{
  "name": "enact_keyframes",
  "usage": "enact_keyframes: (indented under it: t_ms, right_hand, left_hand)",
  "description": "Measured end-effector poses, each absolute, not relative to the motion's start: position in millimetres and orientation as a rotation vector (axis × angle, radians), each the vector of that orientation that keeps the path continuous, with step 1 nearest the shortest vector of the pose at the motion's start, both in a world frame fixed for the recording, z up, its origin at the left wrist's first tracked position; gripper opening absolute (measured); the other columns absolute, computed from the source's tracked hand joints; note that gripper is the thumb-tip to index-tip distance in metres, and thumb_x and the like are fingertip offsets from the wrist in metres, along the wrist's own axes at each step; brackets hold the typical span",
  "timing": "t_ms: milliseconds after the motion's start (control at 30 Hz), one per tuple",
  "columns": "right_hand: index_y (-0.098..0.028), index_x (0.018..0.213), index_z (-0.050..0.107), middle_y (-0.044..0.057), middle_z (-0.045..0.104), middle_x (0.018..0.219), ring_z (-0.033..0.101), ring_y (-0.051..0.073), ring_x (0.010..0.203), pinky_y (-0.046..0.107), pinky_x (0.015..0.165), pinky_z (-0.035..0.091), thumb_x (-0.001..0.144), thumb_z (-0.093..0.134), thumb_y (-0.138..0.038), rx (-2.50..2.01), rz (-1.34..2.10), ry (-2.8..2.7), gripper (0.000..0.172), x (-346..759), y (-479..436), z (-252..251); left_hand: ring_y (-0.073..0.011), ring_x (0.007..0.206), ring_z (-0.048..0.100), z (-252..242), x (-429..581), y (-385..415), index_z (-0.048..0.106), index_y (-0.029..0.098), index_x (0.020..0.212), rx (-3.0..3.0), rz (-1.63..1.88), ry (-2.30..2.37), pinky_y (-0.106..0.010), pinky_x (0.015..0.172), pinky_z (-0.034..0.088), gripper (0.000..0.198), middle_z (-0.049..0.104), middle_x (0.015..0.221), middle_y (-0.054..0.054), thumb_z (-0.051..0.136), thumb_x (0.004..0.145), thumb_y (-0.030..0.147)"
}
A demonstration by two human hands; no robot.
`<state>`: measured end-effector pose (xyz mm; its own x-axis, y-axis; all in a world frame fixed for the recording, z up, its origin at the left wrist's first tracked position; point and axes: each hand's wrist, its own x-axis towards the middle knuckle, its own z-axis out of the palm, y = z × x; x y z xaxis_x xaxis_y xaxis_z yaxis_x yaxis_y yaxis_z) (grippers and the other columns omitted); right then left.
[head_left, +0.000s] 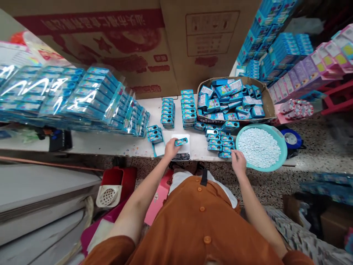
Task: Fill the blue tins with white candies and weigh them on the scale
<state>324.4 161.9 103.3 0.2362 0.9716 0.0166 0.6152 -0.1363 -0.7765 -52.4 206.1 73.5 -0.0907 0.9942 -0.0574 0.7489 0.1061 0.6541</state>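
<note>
Grip of the left hand (171, 148) holds a small blue box (181, 141) over a white scale (185, 149), mid-frame; the right hand (238, 162) is beside a teal basin (283, 150), right of centre, its grip unclear.

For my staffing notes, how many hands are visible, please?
2: the left hand holds a small blue box over the white scale; the right hand is beside the turquoise basin.
</note>
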Motion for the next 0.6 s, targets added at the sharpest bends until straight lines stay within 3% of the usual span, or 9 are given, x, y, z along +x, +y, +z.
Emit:
enact_keyframes:
  t_ms: [167, 300, 433, 600]
  right_hand:
    - [-0.021, 0.083, 0.069, 0.005, 0.070, 0.095, 0.059, 0.021, 0.095, 0.034, 0.090, 0.043, 0.081, 0.056, -0.044, -1.517, 1.348, -0.700, 0.027, 239, 183, 115]
    - [-0.020, 0.080, 0.067, 0.005, 0.070, 0.084, 0.063, 0.017, 0.081, 0.028, 0.078, 0.048, 0.090, 0.044, -0.042, -1.169, 1.787, -0.099, 0.033, 194, 196, 118]
    - [-0.018, 0.080, 0.066, 0.005, 0.070, 0.073, 0.064, 0.018, 0.072, 0.029, 0.072, 0.050, 0.093, 0.038, -0.034, -1.001, 1.951, 0.076, 0.035, 183, 197, 121]
    - [-0.017, 0.077, 0.065, 0.006, 0.069, 0.071, 0.065, 0.017, 0.074, 0.029, 0.076, 0.051, 0.094, 0.035, -0.028, -0.928, 1.932, 0.236, 0.036, 183, 197, 129]
  left_hand:
    - [-0.0247, 0.106, 0.055, 138, -7, 173, 0.058, 0.023, 0.110, 1.839, 0.749, 1.799, -0.038, 0.093, 0.043, 0.033, 0.061, 0.109, -0.007, 0.060, 0.077, 0.022]
    - [-0.0274, 0.109, 0.052, 177, 29, 149, 0.060, 0.028, 0.116, 1.983, 0.652, 1.799, -0.042, 0.098, 0.038, 0.042, 0.059, 0.111, -0.008, 0.062, 0.074, 0.020]
    - [-0.0277, 0.105, 0.052, 188, 45, 139, 0.061, 0.030, 0.118, 2.105, 0.589, 1.769, -0.043, 0.094, 0.038, 0.044, 0.059, 0.108, -0.008, 0.060, 0.075, 0.020]
    - [-0.0276, 0.103, 0.051, 190, 45, 132, 0.060, 0.031, 0.120, 2.212, 0.567, 1.744, -0.043, 0.092, 0.037, 0.046, 0.060, 0.109, -0.008, 0.058, 0.076, 0.017]
